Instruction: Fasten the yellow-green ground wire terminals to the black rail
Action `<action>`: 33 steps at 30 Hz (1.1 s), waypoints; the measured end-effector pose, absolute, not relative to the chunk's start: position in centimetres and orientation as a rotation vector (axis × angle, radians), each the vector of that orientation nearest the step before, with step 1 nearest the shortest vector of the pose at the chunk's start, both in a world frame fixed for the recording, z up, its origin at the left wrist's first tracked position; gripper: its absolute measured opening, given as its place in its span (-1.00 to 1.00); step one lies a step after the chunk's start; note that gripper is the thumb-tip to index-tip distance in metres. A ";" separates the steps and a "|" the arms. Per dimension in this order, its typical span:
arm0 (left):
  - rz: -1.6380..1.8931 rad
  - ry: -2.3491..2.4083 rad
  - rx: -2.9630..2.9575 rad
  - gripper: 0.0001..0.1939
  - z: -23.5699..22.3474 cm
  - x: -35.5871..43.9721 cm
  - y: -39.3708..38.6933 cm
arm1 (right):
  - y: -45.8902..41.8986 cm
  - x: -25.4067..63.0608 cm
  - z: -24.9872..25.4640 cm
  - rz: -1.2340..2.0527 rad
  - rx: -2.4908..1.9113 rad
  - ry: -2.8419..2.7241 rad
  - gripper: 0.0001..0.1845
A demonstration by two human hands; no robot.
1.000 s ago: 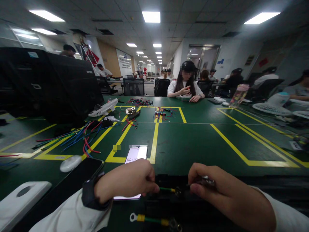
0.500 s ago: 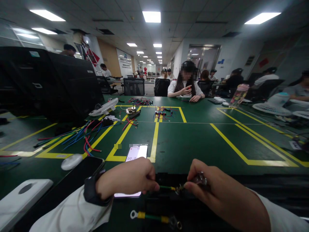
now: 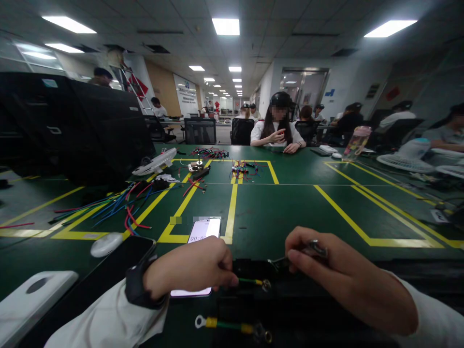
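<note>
My left hand [image 3: 210, 265] is closed on a short green wire [image 3: 248, 280] with a yellow sleeve, pinching it between thumb and fingers. At the wire's right end a metal ring terminal [image 3: 266, 285] sits against a dark part. Above and to the right, my right hand [image 3: 322, 275] grips a small metal wrench [image 3: 281, 262], whose tip points left, apart from the terminal. Nearer to me lies a second green wire [image 3: 228, 325], with yellow sleeves and a ring lug at its left end. Dark surroundings hide the black object [image 3: 246, 302] under the wires.
A lit phone [image 3: 205, 229] lies partly beneath my left hand. Left of it are a black phone-like slab [image 3: 126, 256], a white round case [image 3: 106, 244] and a white device [image 3: 39, 295]. Loose wires [image 3: 119, 203] spread near a black case [image 3: 90, 125]. A person [image 3: 279, 125] sits opposite.
My right hand has lifted the wrench up and away from the ring terminal, shifting slightly right. My left hand still pinches the wire in nearly the same spot.
</note>
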State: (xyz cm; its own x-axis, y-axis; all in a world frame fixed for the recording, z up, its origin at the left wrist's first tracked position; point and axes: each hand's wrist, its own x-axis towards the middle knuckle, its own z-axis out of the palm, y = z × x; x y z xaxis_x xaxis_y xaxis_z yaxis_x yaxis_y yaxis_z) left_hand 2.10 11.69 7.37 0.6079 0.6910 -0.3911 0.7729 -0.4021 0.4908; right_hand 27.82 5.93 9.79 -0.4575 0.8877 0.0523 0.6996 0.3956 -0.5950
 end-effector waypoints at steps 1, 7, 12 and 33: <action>-0.163 1.150 2.191 -0.69 7.4 2.1 11.7 | 6.0 27.9 9.8 0.712 -1.382 -2.281 -0.78; -0.162 1.149 2.200 -0.69 7.5 2.1 11.6 | 5.8 27.0 8.9 0.679 -1.400 -2.329 -0.80; -0.158 1.146 2.209 -0.70 7.6 2.0 11.6 | 5.8 26.7 8.2 0.652 -1.423 -2.349 -0.83; -0.166 1.129 2.191 -0.70 7.3 2.0 11.6 | 5.8 27.9 9.7 0.755 -1.371 -2.302 -0.96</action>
State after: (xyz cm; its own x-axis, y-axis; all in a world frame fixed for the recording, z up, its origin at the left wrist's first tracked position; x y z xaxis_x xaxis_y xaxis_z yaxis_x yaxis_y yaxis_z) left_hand 1.97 11.56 7.30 0.6193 0.6810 -0.3909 0.7648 -0.4104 0.4966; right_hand 27.90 5.84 9.67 -0.4669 0.8838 0.0306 0.6938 0.3876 -0.6070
